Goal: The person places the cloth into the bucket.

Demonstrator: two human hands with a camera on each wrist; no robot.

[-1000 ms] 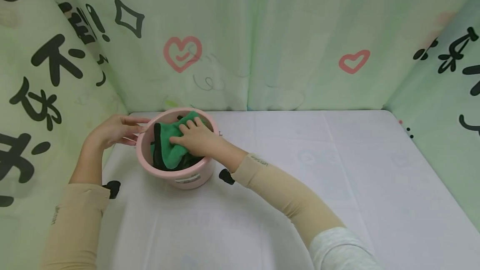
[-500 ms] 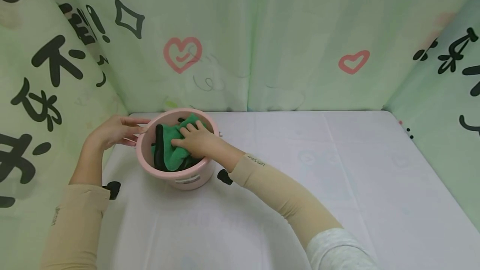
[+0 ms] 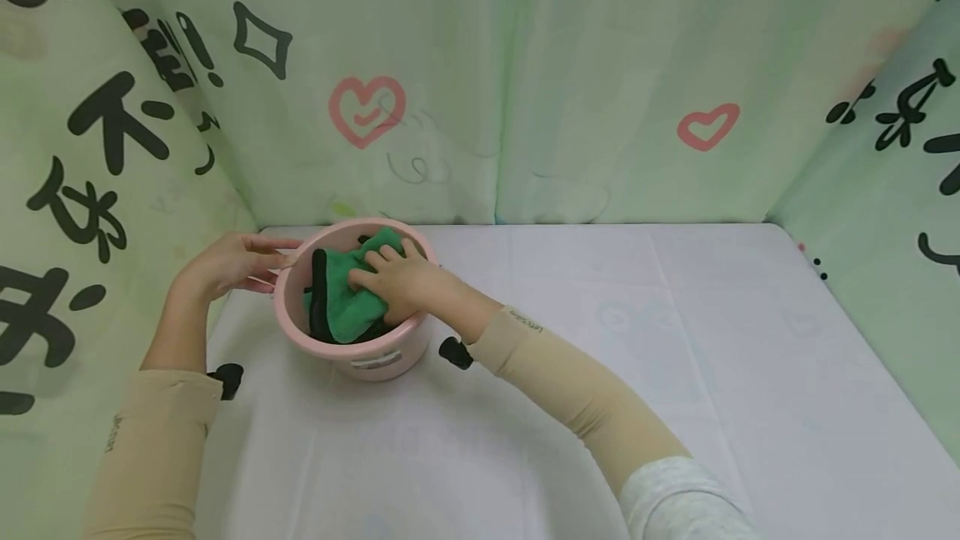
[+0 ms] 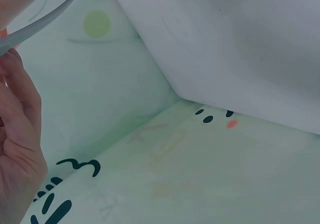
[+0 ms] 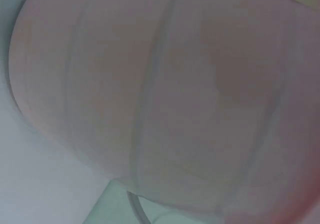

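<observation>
A pink bucket [image 3: 390, 361] stands at the back left of the table, with a green cloth [image 3: 345, 307] edged in black bunched inside it. My left hand [image 3: 228, 265] grips the bucket's left rim, thumb at the edge and fingers outside. Over the right rim reaches my right hand [image 3: 401, 277], its spread fingers resting on the cloth and its lower side hidden within the bucket. In the left wrist view, part of the left hand [image 4: 20, 149] shows beside a pale curved strip [image 4: 40, 27]. The bucket's ribbed pink wall [image 5: 150, 94] fills most of the right wrist view.
A white-covered table [image 3: 600, 340] extends to the right and front of the bucket. Pale green curtains [image 3: 600, 65] printed with hearts and black characters enclose it at the back and both sides.
My right hand has shifted slightly to the right and down on the green cloth, its thumb drawn in. The left hand and the bucket stay almost where they were.
</observation>
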